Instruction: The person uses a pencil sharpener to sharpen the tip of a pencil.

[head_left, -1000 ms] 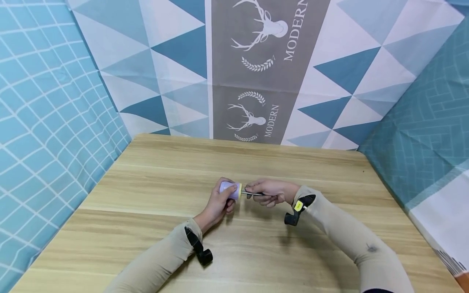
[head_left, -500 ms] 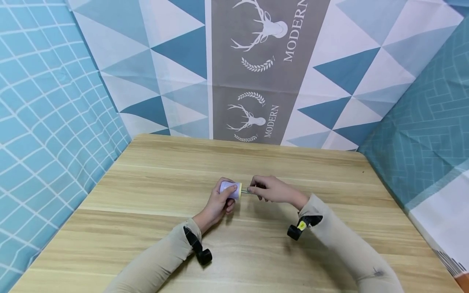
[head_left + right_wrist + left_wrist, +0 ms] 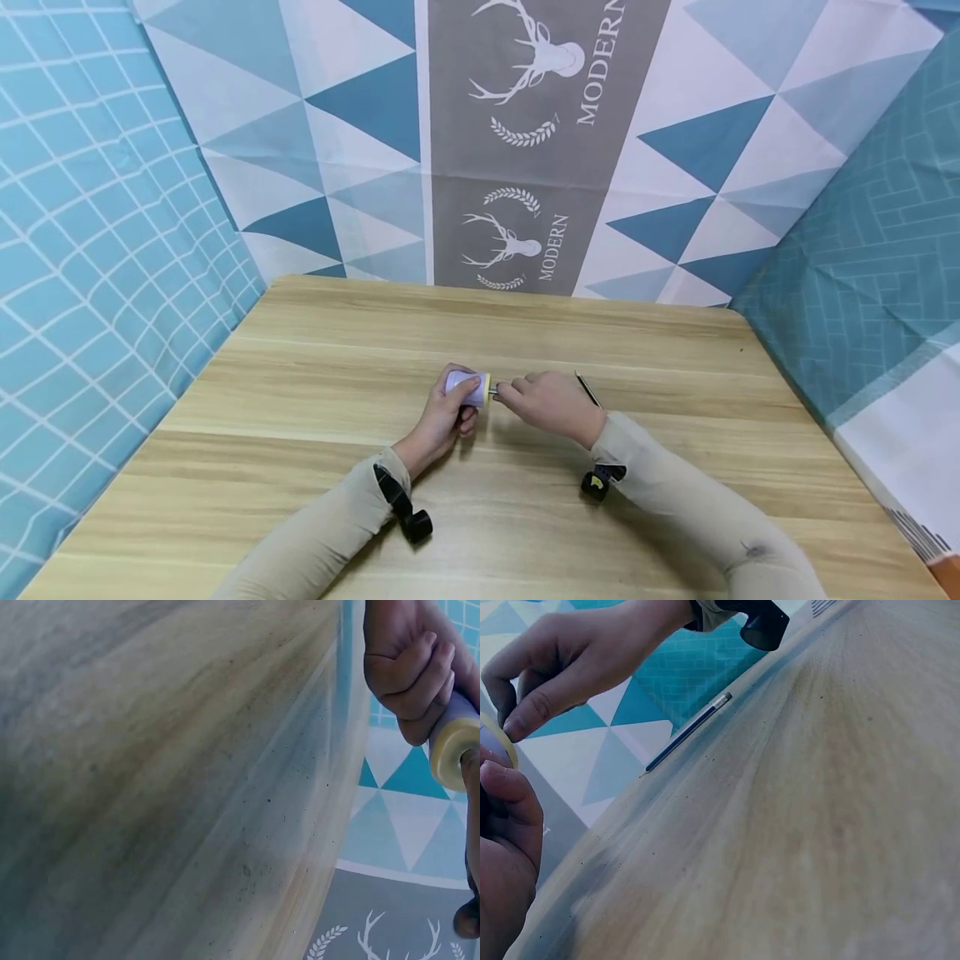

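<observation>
My left hand grips a small purple pencil sharpener with a pale yellow rim, its thumb lying across the side. From the sharpener's mouth a short silvery stretch of pencil shows, pinched by my right hand; the rest is hidden in that hand. In the right wrist view the yellow rim faces the camera, a fingertip right at its opening. A second, dark pencil with a silver end lies on the table behind the right hand.
Both hands are over the middle of a wood-grain table. Patterned cloth hangs behind it and along both sides. A black camera is strapped to the left wrist, another camera to the right.
My right hand has turned over from palm-up to back-up around the pencil, and its fingers are now closer to the rim. The left hand stays put. The pencil on the table has become visible.
</observation>
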`<action>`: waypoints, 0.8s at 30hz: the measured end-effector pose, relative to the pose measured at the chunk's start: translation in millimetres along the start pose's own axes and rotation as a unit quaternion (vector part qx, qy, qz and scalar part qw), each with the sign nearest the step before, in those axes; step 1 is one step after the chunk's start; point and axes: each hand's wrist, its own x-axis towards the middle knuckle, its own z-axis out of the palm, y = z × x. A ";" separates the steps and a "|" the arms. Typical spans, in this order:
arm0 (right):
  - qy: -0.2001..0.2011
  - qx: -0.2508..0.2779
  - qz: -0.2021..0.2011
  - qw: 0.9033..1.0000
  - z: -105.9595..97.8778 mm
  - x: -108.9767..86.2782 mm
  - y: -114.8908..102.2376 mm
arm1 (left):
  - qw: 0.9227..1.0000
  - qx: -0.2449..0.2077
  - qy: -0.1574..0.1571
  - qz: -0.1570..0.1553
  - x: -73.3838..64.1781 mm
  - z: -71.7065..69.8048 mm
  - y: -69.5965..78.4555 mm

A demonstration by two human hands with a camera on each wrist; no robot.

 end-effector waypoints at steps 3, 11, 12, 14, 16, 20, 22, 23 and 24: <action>-0.035 0.029 0.000 0.999 -0.1 2.6 0.9 | 1.000 -0.003 -0.001 -0.003 -1.1 -0.5 0.1; -0.173 0.367 0.156 0.901 -6.5 12.8 10.0 | 1.000 -0.005 -0.007 -0.005 -0.5 -2.1 -1.2; -0.192 0.407 0.180 0.875 -7.2 13.8 11.6 | 1.000 -0.005 -0.010 -0.006 -0.5 -2.2 -1.3; -0.229 0.493 0.231 0.807 -9.6 15.7 15.0 | 1.000 0.001 -0.015 -0.007 -0.5 -2.4 -1.3; -0.258 0.567 0.280 0.731 -10.8 16.8 18.4 | 1.000 0.003 -0.020 -0.005 -0.2 -2.9 -1.3; -0.280 0.686 0.341 0.579 -8.0 15.0 23.8 | 1.000 0.008 -0.024 0.004 0.4 -3.2 -1.3; -0.286 0.724 0.351 0.520 -4.8 12.7 26.0 | 1.000 0.009 -0.025 0.005 0.0 -2.6 -1.4; -0.287 0.744 0.354 0.488 -3.4 11.5 27.3 | 1.000 0.008 -0.025 0.006 0.0 -2.2 -1.8; -0.288 0.762 0.356 0.458 -1.8 10.0 28.7 | 1.000 0.007 -0.025 0.008 -0.1 -1.7 -2.0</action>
